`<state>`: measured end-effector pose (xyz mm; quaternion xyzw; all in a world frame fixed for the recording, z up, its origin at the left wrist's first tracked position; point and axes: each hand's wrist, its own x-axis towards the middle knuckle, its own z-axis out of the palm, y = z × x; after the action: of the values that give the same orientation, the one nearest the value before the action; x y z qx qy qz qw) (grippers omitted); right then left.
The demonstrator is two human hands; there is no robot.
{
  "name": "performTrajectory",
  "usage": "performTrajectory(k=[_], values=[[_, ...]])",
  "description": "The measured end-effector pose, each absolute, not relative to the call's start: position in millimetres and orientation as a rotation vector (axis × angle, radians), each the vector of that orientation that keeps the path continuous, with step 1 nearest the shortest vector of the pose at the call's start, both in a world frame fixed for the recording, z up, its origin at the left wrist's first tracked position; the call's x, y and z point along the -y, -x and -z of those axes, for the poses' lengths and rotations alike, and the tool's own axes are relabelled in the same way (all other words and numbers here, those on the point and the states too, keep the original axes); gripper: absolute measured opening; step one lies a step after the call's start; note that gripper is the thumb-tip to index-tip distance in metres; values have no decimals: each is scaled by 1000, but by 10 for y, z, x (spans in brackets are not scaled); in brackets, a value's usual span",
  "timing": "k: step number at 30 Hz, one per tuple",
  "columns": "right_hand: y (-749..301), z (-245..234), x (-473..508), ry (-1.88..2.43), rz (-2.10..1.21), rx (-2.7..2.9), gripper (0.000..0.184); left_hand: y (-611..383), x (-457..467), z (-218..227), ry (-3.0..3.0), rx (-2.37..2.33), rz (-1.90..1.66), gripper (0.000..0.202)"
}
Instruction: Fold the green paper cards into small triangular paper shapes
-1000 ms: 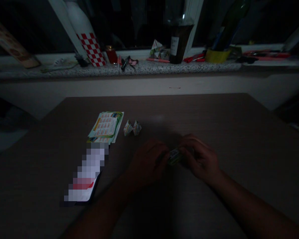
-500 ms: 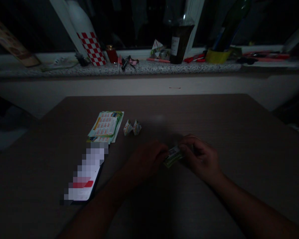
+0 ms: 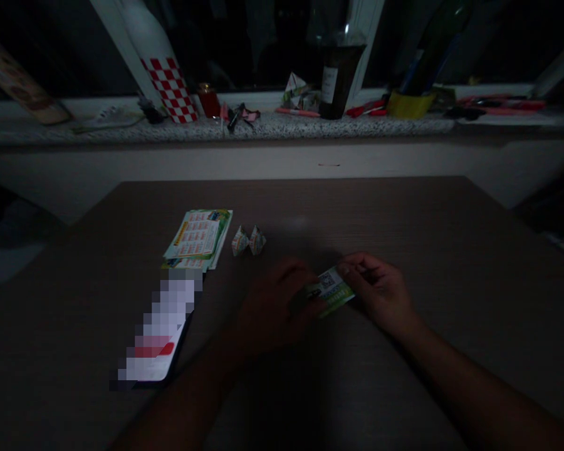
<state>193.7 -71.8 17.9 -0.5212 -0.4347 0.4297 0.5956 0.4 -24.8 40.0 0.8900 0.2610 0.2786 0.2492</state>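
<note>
A small green and white printed card (image 3: 331, 292) lies low over the brown table (image 3: 404, 213), held at both ends. My left hand (image 3: 275, 307) pinches its left end and my right hand (image 3: 380, 291) pinches its right end. Both hands have their fingers closed on the card. To the upper left, two small folded paper pieces (image 3: 248, 241) sit side by side on the table. A stack of similar printed cards (image 3: 198, 238) lies left of them.
A white sheet with a red mark (image 3: 162, 332) lies at the left front. Behind the table a speckled windowsill (image 3: 263, 128) carries a dark bottle (image 3: 336, 69), a red-checked white container (image 3: 162, 75), a yellow tape roll (image 3: 408, 105) and pens.
The card was mostly folded or hidden between my hands; now it lies flatter and more of its face shows. Both hands have shifted slightly apart.
</note>
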Motion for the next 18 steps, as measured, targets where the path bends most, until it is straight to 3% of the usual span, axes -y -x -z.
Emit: performTrajectory(k=[6,14,18], values=[[-1988,-76,698,1076,-1267,961,20,-71,250,-265,-2161,-816,-709,13],[-2014,-27,680,974,-1300,1055,28,-110,211,-213,-1694,-851,-709,10],[-2012,-69,698,983,-1308,1089,21,-127,214,-219,-1647,-832,-631,10]])
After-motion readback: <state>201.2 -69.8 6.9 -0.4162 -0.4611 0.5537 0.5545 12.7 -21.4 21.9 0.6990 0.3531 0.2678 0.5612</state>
